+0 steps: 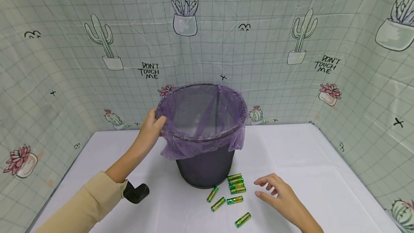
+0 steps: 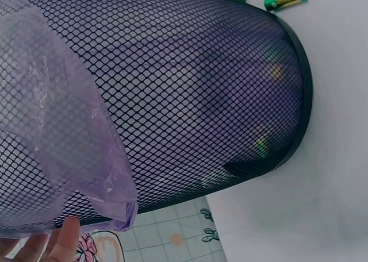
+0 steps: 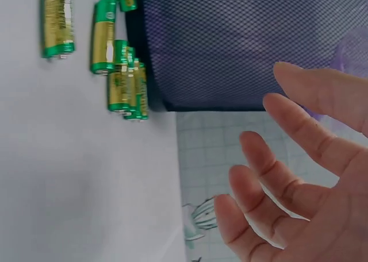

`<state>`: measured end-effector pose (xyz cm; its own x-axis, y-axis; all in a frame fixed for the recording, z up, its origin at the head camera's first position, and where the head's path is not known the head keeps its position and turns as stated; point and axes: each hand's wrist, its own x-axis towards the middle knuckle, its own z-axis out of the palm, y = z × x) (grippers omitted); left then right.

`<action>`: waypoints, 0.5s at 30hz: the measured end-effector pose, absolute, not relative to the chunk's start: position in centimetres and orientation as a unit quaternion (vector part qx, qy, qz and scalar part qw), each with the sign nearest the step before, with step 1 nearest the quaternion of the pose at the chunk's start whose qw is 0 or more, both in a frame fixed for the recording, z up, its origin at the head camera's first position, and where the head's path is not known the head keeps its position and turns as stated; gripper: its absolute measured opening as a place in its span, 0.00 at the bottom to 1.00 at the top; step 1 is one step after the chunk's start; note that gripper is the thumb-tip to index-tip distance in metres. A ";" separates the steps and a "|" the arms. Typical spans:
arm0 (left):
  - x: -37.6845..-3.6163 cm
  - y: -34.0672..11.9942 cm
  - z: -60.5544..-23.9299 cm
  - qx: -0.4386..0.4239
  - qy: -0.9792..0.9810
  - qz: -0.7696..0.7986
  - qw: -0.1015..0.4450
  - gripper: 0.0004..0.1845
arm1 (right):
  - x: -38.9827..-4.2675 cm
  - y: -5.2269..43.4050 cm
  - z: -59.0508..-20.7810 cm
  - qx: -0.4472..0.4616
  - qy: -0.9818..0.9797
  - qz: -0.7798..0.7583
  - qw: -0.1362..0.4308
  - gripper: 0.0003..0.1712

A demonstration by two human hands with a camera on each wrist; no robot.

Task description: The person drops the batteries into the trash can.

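A black mesh wastebasket stands on the white table, lined with a purple translucent bag folded over its rim. My left hand grips the left side of the rim, thumb on top and fingers around the outside. Several green-and-gold batteries lie in front of the basket, some lined up side by side against its base. To the right of them hovers my right hand, fingers loosely spread and holding nothing. Through the mesh in the left wrist view, blurred green and yellow patches show near the basket's bottom.
The white table is enclosed at the back and sides by a grid-patterned cloth printed with potted plants. A black curved device sticks out by my left sleeve.
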<state>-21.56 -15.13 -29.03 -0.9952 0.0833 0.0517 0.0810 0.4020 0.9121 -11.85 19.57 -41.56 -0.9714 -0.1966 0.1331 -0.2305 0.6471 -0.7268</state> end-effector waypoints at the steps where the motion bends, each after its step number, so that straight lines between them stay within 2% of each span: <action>1: -21.6 -15.1 -29.0 0.049 0.837 0.545 0.001 0.28 | -11.7 19.7 -41.9 0.121 -0.906 0.406 0.012 0.11; 15: -21.5 -15.1 -28.9 0.052 0.839 0.542 0.001 0.30 | -11.0 20.3 -46.5 0.155 -0.837 0.495 -0.174 0.17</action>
<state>-21.53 -15.09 -28.90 -0.9945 0.0886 0.0551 0.0867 0.4078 0.9089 -10.99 20.34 -46.49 -0.8910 -0.4323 -0.1384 -0.0870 0.4619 -0.8826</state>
